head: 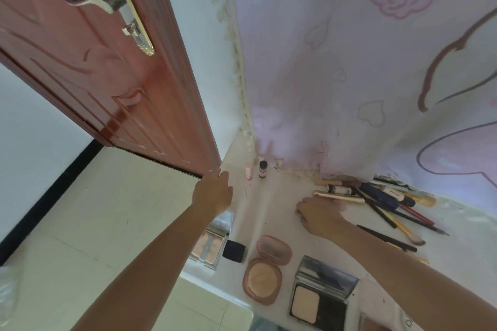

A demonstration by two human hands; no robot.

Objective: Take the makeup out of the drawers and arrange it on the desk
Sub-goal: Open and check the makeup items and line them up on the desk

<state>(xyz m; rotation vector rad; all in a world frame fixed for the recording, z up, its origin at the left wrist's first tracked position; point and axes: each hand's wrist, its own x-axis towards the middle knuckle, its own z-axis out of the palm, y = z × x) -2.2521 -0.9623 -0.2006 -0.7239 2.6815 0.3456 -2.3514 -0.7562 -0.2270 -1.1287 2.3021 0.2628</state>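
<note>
The makeup lies on a white-covered desk (271, 212). My left hand (212, 193) reaches with straight fingers to the desk's far left corner and holds nothing. Over the middle of the desk, my right hand (320, 212) pinches a cream stick (347, 198) at the edge of a pile of brushes and pencils (390, 201). At the back stand a small pink tube (249, 172) and a dark bottle (263, 169). Along the near edge lie a silver palette (209, 247), a black square case (234, 251), an open pink round compact (265, 279) and an open silver powder compact (320, 298).
A red-brown door (107, 67) stands open at the left, its lower corner close to my left hand. A pale cloth printed with pink roses and hearts (349, 62) hangs behind the desk. Cream tiled floor (80, 223) lies to the left.
</note>
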